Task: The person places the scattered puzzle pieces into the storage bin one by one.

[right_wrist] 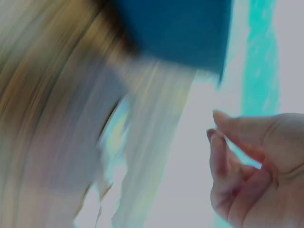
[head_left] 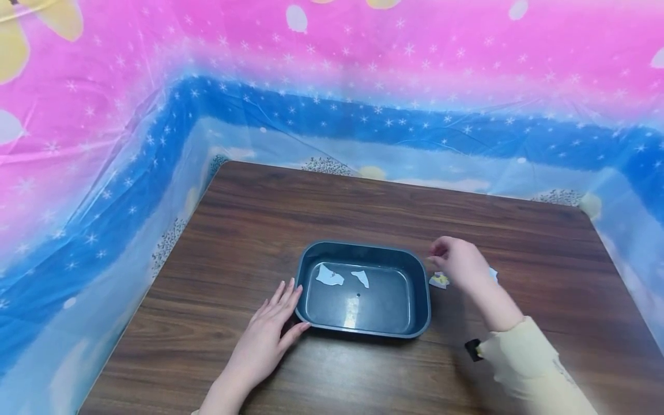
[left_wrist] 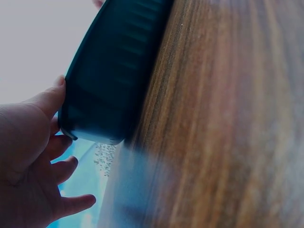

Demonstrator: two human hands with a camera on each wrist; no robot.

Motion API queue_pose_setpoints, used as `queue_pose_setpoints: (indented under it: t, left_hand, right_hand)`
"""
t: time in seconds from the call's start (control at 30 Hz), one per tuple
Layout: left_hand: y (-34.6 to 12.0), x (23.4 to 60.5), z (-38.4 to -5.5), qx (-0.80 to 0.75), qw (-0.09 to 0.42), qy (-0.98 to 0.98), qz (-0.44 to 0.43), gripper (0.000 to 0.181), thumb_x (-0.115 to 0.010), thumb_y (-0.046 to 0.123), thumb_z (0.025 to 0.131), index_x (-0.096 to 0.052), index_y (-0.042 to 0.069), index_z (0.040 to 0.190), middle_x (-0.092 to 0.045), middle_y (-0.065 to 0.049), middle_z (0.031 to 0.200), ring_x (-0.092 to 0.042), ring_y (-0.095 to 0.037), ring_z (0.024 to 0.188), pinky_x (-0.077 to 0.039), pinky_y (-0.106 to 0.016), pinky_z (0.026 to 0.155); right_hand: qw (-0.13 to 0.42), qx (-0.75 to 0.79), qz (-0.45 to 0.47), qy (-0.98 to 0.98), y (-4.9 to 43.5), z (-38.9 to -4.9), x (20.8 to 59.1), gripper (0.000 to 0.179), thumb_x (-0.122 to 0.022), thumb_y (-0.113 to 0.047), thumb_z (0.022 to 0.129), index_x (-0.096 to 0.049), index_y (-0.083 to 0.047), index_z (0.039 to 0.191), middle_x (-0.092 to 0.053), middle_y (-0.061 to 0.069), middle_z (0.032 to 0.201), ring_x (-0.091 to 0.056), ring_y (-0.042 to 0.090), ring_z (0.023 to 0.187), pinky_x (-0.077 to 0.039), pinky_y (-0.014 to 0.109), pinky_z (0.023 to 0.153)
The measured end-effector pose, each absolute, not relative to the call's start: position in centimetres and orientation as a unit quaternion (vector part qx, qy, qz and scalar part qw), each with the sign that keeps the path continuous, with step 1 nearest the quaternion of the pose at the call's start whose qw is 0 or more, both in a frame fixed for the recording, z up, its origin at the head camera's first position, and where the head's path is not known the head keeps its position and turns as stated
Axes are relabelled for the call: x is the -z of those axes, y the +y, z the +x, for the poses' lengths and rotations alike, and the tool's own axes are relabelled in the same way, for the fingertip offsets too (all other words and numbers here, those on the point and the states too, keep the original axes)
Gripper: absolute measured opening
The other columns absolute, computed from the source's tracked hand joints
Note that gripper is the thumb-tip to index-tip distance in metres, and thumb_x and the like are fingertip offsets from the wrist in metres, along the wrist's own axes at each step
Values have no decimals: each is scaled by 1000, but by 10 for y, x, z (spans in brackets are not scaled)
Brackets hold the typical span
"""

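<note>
Left hand (head_left: 267, 343), lower centre of the head view: fingers extended along the left end of a dark blue-grey plastic bin (head_left: 384, 308), thumb at the near left corner. In the left wrist view, thumb tip on the bin rim, remaining fingers spread beside and below the corner.

Right hand (head_left: 459, 262), right of centre: just outside the bin's right end, fingers curled, gap between thumb and index fingertip narrow, nothing visible between the tips in the right wrist view.

Inside the bin, flat on the floor: larger jagged white piece (head_left: 328, 275) toward the left, smaller jagged white piece (head_left: 362, 279) near centre, both well apart from the right-hand fingertips. Outside, just right of the bin and below the right hand: yellow-patterned piece (head_left: 438, 281). Farther right, partly hidden behind the right wrist: pale piece (head_left: 493, 274).

Beneath: dark wood-grain table (head_left: 249, 230). Across the upper frame: pink-and-blue snowflake fabric (head_left: 363, 80).
</note>
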State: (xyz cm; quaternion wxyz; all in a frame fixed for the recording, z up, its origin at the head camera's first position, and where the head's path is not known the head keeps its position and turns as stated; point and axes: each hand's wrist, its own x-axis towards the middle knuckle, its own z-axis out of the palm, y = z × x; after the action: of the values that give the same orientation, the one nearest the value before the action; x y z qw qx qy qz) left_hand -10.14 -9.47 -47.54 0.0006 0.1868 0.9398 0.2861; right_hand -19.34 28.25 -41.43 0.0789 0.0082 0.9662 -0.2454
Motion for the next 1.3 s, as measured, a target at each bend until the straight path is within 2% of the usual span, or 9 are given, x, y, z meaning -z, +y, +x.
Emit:
queue_pose_setpoints:
  t: [0.13, 0.23, 0.4, 0.63, 0.93, 1.07, 1.17, 1.23, 1.3]
  left_hand:
    - [-96, 477, -102, -289, 2, 939, 185, 69, -64, 44, 99, -44, 8, 154, -35, -11, 161, -28, -30, 150, -32, -60, 116]
    - [-98, 478, -102, -289, 1, 940, 183, 70, -64, 45, 99, -43, 8, 155, -35, -12, 161, -29, -30, 150, -32, -60, 116]
    - [-98, 480, -102, -287, 0, 941, 180, 69, -63, 44, 100, -42, 8, 155, -35, -11, 161, -29, -30, 150, -33, -59, 116]
    - [-97, 480, -103, -288, 15, 941, 174, 68, -63, 43, 100, -41, 10, 156, -32, -8, 162, -26, -26, 152, -31, -57, 117]
    - [-96, 479, -102, -289, 31, 942, 165, 69, -64, 43, 100, -40, 11, 157, -30, -8, 163, -26, -27, 152, -30, -58, 118]
    - [-96, 479, -102, -288, 27, 942, 169, 69, -63, 44, 100, -40, 11, 156, -31, -7, 163, -26, -26, 152, -30, -58, 118]
    - [-95, 479, -101, -290, 16, 940, 179, 69, -62, 44, 100, -41, 9, 156, -32, -9, 162, -27, -28, 151, -30, -58, 117]
    - [-95, 480, -101, -292, 9, 939, 183, 69, -63, 43, 100, -41, 8, 156, -32, -10, 162, -27, -29, 151, -30, -58, 117]
    - [-95, 480, -101, -294, 8, 938, 185, 70, -63, 43, 100, -40, 8, 156, -32, -10, 162, -27, -28, 151, -30, -58, 117]
  right_hand:
    - [110, 235, -30, 965, 325, -200, 430, 25, -71, -6, 94, -67, 6, 116, -70, 19, 103, -67, 33, 94, -55, 49, 77]
    - [122, 222, -68, 965, 342, -202, 445, 30, -77, -6, 89, -70, 3, 117, -66, 21, 111, -64, 34, 97, -54, 51, 79]
    - [133, 221, -102, 961, 349, -202, 463, 36, -84, -10, 84, -74, -5, 118, -60, 17, 109, -60, 29, 92, -53, 48, 80]
    - [127, 218, -82, 964, 347, -200, 470, 39, -85, -10, 83, -73, -5, 120, -56, 15, 106, -56, 28, 89, -52, 48, 80]
    - [113, 196, -77, 971, 343, -198, 469, 27, -85, -8, 82, -74, -6, 107, -55, 14, 104, -55, 31, 93, -50, 51, 82]
    - [85, 168, -94, 978, 343, -199, 469, 27, -90, -9, 76, -70, -9, 94, -62, 12, 100, -53, 34, 96, -46, 56, 86]
    - [73, 148, -102, 981, 344, -199, 468, 30, -91, -12, 75, -65, -10, 90, -67, 8, 94, -54, 32, 92, -41, 54, 84]
    - [68, 147, -103, 981, 345, -198, 466, 28, -90, -12, 77, -65, -10, 91, -68, 5, 90, -56, 29, 89, -40, 53, 83]
    - [57, 149, -100, 982, 345, -197, 464, 23, -85, -11, 82, -67, -8, 95, -69, 6, 90, -60, 28, 86, -45, 51, 82]
